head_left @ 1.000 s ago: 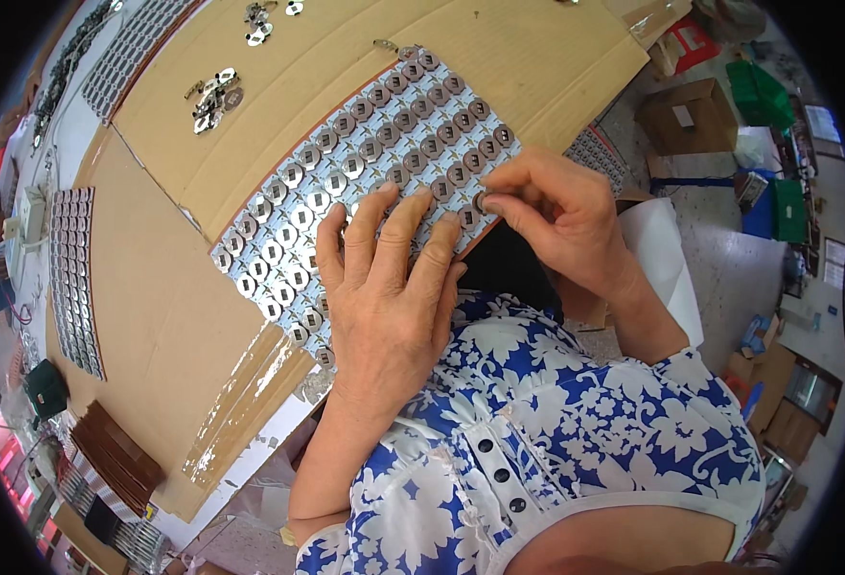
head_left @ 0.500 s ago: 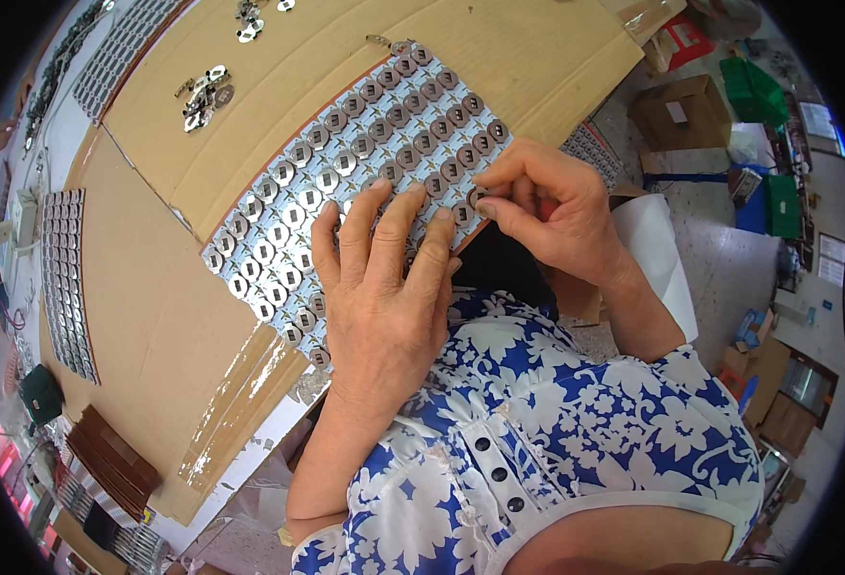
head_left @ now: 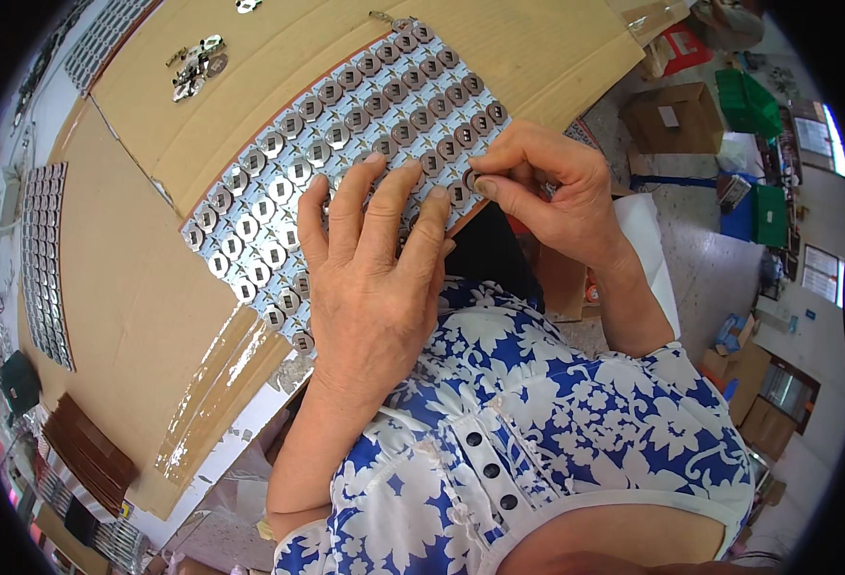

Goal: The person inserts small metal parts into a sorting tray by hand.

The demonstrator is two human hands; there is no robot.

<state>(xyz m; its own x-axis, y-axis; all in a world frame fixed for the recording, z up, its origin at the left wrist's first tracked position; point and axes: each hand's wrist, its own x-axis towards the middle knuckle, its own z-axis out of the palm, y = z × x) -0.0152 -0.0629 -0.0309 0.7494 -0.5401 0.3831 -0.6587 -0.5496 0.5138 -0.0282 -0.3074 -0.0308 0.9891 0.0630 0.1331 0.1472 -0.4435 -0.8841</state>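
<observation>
Fingers (head_left: 485, 184) of the right hand (head_left: 547, 192) pinch a small disc at the panel's (head_left: 346, 144) near edge on the cardboard surface (head_left: 135, 287); the left hand (head_left: 370, 278) lies flat, pinning it. She seems mid-row; next disc needs careful seating.

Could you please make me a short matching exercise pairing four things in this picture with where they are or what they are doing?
Things:
1. left hand
2. right hand
3. loose metal parts
4. green crate

Places or states:
A. on the floor, far right
B. flat on the sheet of metal discs
C. small heap on the cardboard, upper left
D. pinching a disc at the sheet's edge

Pairs: 1-B, 2-D, 3-C, 4-A
</observation>
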